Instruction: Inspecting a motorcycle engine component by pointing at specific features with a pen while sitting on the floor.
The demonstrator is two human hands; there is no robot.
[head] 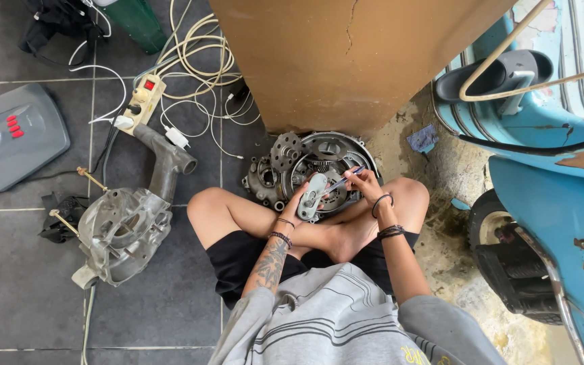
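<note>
Hands (pixel 332 189) over gearbox half (pixel 312 165), engine casing (pixel 126 230) left, scooter (pixel 549 203) right

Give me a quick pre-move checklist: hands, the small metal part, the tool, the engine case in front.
1. Left hand grips small grey metal part: ok.
2. Right hand holds thin blue-handled tool: ok.
3. Tool tip on the part: cannot tell, too small.
4. Open engine case within reach, just beyond the crossed legs: ok.
5. Floor to the left free of cables: not ok, white cables and power strip lie there.
</note>
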